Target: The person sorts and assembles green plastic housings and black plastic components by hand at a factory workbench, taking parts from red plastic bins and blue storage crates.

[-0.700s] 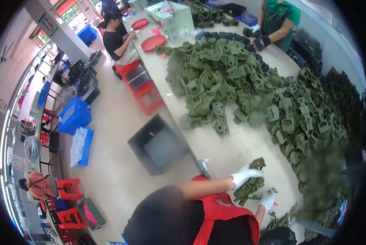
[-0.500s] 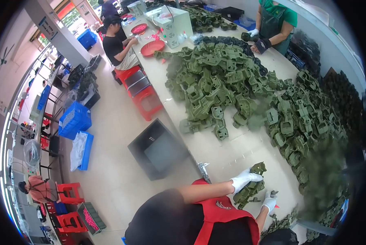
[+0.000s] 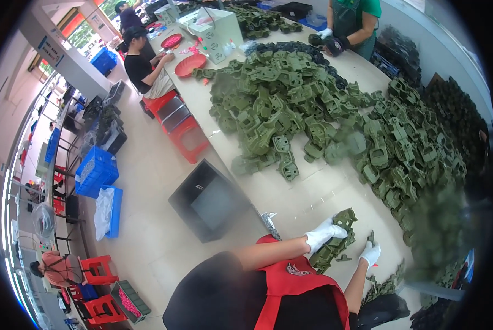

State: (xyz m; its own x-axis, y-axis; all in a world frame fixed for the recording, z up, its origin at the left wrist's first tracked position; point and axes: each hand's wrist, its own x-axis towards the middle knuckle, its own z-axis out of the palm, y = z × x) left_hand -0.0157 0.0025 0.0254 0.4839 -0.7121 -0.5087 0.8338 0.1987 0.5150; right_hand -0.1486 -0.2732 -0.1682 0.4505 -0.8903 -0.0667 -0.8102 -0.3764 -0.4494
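My left hand (image 3: 324, 235), in a white glove, is closed on an olive-green plastic toy vehicle body (image 3: 342, 221) over the table near my red apron. My right hand (image 3: 371, 252), also gloved, pinches a small green plastic part (image 3: 371, 237) upright between its fingertips, apart from the body on its right. Between the hands, close to the body, lies another small green piece (image 3: 344, 258). More small green parts (image 3: 387, 281) are heaped by my right forearm.
Large piles of green vehicle bodies (image 3: 279, 99) cover the far and right table (image 3: 318, 190). A grey crate (image 3: 208, 201) stands left of the table edge. Red stools (image 3: 175, 124) and a seated person (image 3: 142, 63) are farther left. A person in green (image 3: 356, 27) works across the table.
My view has shifted slightly. The right hand has turned, and the small part now points upward in its fingertips. The left hand keeps its hold on the vehicle body.
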